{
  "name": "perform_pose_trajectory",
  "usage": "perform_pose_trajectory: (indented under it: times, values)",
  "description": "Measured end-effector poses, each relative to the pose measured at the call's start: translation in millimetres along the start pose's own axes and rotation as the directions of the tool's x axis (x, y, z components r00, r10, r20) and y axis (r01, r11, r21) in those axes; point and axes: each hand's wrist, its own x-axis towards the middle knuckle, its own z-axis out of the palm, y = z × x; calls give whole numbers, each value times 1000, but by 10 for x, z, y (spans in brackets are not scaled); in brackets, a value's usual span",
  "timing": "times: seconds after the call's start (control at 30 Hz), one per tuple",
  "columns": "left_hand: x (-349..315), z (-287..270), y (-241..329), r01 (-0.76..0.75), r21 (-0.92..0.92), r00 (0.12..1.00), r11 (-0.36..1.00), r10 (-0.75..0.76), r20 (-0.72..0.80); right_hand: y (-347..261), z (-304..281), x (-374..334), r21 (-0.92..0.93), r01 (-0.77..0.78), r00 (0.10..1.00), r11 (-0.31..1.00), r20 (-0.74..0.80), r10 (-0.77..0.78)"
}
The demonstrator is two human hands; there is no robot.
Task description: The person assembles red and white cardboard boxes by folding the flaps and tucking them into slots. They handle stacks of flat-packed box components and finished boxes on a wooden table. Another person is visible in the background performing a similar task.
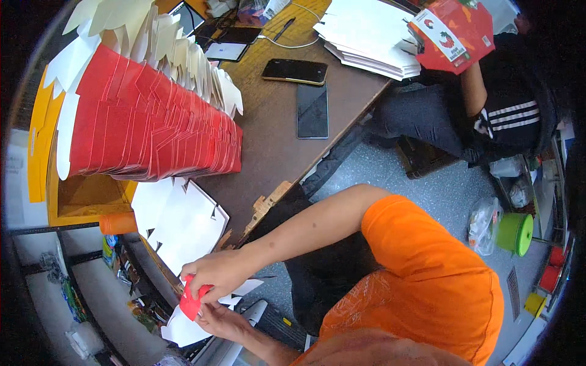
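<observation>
At the table's near left corner, both my hands are closed on a folded red-and-white card piece (190, 304). My right hand (223, 274) comes over the top, its fingers bent around the red part. From below, my left hand (223, 320) pinches the lower edge; some of its fingers are hidden. White flaps (182, 329) of card spread out below and beside the hands. Right by them, flat white notched card sheets (183, 216) lie on the table corner. Beyond these stands a tall, tightly packed row of red folded cards (152, 122) with white and cream flaps.
Two phones (294, 71) (312, 111) lie on the brown table (262, 140), whose edge is chipped. A white card stack (366, 36) sits at the far side. There a co-worker (513, 91) holds a red printed carton (455, 36). Shelves (91, 287) stand at left, a green bucket (516, 233) at right.
</observation>
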Motion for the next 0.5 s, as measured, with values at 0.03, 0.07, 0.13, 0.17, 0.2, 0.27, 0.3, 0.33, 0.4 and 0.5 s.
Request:
perform_pose_trajectory:
  times: [0.03,0.07,0.13,0.17,0.2,0.27,0.3,0.33,0.4,0.5]
  values:
    - [-15,54,27,-12,-17,1000,1000,12,-3,5,5,4,-8,19,1000,1000,-4,-19]
    - [1,-25,16,32,-115,998,993,-27,49,7,11,-2,-47,49,999,998,0,-49]
    - [37,-167,56,131,-297,983,946,-87,160,-19,10,2,-119,112,994,987,15,-111]
    - [29,-133,66,103,-202,991,974,-84,102,-49,4,0,-121,139,990,983,43,-134]
    - [19,-91,67,79,-103,996,992,-75,45,-81,-3,-12,-121,165,985,979,71,-158]
    - [34,-49,139,116,3,993,993,-116,10,-125,-31,-18,-14,175,982,984,80,-174]
    - [72,-101,141,179,-63,984,982,-179,10,-71,-8,6,20,189,978,982,84,-190]
    - [126,-148,125,242,-130,970,962,-241,18,-19,-18,54,51,202,975,978,85,-205]
    - [178,-265,114,408,-278,910,869,-412,49,50,-14,54,51,223,969,973,95,-228]
    - [72,-445,49,495,-323,864,807,-495,87,-19,-30,28,-9,236,961,972,149,-232]
